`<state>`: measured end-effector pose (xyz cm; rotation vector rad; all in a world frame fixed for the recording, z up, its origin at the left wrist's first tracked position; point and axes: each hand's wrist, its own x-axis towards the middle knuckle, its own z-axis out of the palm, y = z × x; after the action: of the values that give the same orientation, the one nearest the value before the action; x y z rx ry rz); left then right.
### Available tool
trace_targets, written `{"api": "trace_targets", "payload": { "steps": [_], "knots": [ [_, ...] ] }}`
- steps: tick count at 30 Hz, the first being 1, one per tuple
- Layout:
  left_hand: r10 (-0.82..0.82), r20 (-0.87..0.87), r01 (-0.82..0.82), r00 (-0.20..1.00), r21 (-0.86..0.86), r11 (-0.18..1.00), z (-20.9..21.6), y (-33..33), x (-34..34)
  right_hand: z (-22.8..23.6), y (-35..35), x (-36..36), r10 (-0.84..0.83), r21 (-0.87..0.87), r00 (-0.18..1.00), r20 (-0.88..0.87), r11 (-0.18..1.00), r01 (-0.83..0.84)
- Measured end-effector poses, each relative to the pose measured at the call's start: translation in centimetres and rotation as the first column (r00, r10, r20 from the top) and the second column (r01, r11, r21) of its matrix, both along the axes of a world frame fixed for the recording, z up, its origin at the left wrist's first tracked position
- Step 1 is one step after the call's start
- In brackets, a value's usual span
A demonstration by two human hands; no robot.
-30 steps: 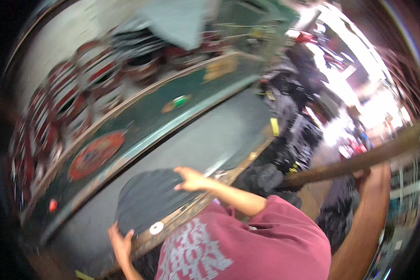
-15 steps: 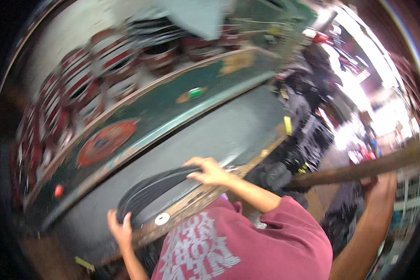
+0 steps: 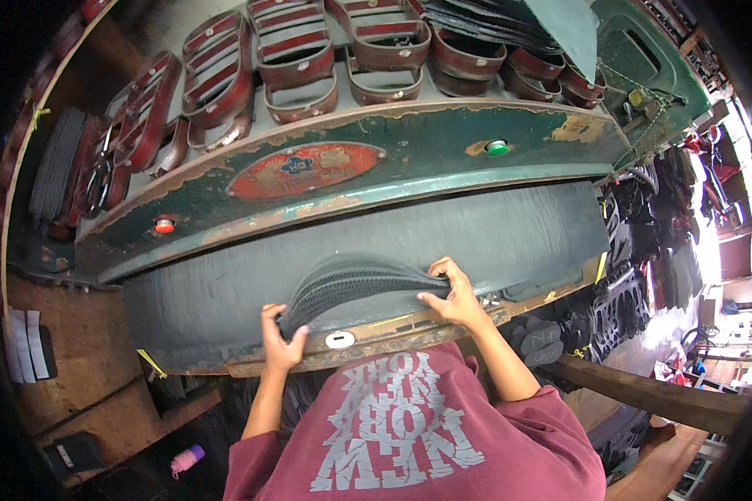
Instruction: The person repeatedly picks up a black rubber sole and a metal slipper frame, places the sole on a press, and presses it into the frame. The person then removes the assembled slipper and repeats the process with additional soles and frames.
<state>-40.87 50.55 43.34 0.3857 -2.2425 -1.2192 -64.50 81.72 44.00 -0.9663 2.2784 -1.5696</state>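
Note:
A thick stack of thin black rubber sole sheets (image 3: 351,285) is bowed upward between my two hands, close to the near edge of the machine's dark bed (image 3: 510,238). My left hand (image 3: 282,341) grips its left end, thumb toward me and fingers on the far side. At the right end, my right hand (image 3: 454,299) pinches the stack between thumb and fingers. The sheets' edges fan out along the arch. A white oval tag or plate (image 3: 340,340) sits on the worn wooden front edge, just below the stack.
Behind the bed rises a green machine front (image 3: 426,142) with a red button (image 3: 165,225) and a green button (image 3: 496,148). Red-sided cutting dies (image 3: 297,75) line the shelf above. Scissors (image 3: 100,179) lie at the left. A wooden beam (image 3: 643,384) juts out at right.
My view has levelled and sharpened after a blurred tilt, so the machine appears straighter. Both hands still hold the ends of the bowed stack.

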Motion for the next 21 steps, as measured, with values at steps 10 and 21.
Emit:
{"api": "trace_targets", "payload": {
  "steps": [10,21],
  "knots": [
    [0.159,0.342,-0.221,0.926,0.153,0.963,-0.3,0.8,-1.4,-0.5,0.4,0.6,-0.159,0.15,0.987,0.016,0.976,0.155],
    [0.057,0.12,-0.053,0.991,-0.041,0.998,-0.8,0.4,-1.6,-0.2,1.1,1.0,-0.132,0.081,0.964,-0.233,0.985,0.154]
  ]
}}
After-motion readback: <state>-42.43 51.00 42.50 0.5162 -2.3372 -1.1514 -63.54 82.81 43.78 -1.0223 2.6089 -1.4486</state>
